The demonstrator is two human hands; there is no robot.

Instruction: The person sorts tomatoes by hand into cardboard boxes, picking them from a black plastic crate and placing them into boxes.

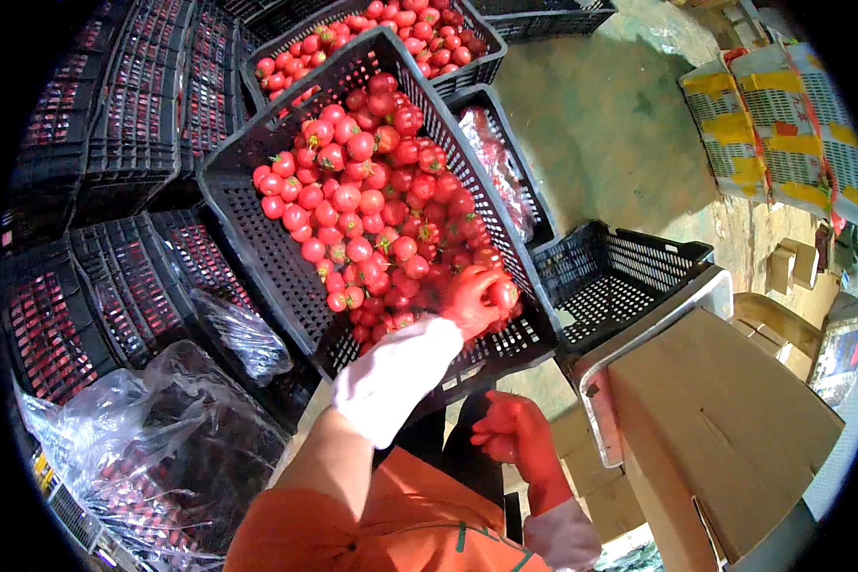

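A black slatted crate (250, 224) stands tilted in front of me, holding many small red tomatoes (346, 198), some with green stems. My left hand (472, 303), in a red glove with a white cuff, reaches into its near right corner. The fingers are closed around a tomato (502, 294) there, over others in the pile. Close to my body, outside the crate's near edge, is my right hand (520, 439), gloved in red too. Its fingers are curled in; a round red shape shows at them, but I cannot tell whether it is a tomato or the glove.
Another crate of tomatoes (429, 38) is behind. Stacked black crates (143, 105) rise on the left, with clear plastic film (191, 429) over the nearer ones. At right are a black crate (620, 286) without tomatoes, a cardboard box (715, 410) and bundled grey-yellow crates (782, 124).
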